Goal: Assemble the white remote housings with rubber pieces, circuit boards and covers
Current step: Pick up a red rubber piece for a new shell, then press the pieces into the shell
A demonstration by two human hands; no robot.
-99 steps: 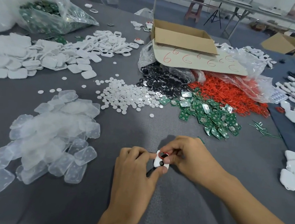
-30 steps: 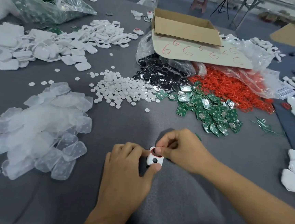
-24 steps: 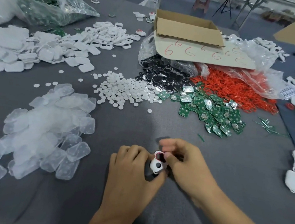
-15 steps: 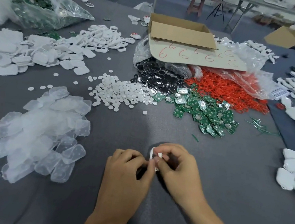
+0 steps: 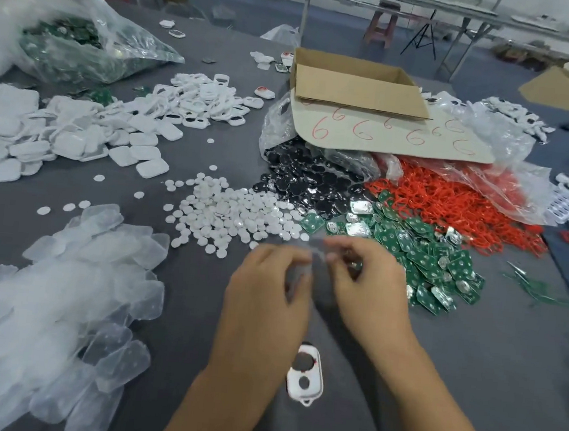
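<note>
Table (image 5: 476, 369): left hand (image 5: 264, 306), right hand (image 5: 369, 291) half-curled

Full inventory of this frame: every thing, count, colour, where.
remote housing: one, white with a red ring, on the table between the forearms
rubber pieces: pile, translucent, near left
covers: pile, white, far left
frames: pile, white, beyond the covers
discs: pile, white, centre
black pieces: pile, black, beyond the discs
rings: pile, red, far right
circuit boards: pile, green, right of the hands
cardboard box: one, brown, far centre
table: one, grey
left hand, right hand: two, above the housing, blurred; grip unclear
</note>
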